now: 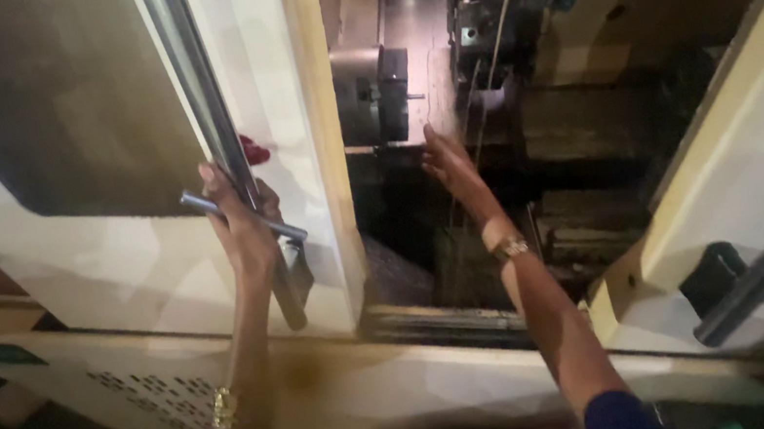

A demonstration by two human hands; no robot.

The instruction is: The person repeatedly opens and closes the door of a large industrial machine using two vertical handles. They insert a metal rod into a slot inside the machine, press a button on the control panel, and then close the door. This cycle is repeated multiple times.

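The left hand is clenched around a slim metal rod and pressed against the long steel door handle of the cream machine door, near the door's right edge. The rod lies tilted across the handle, one end jutting left of the fingers, the other toward the lower right. The door's dark window fills its upper left part. The right hand reaches through the open doorway into the dim machine interior with fingers stretched out flat, grasping nothing. It hovers just below and right of the round chuck, not touching it. A gold bracelet sits on the left wrist and a watch on the right.
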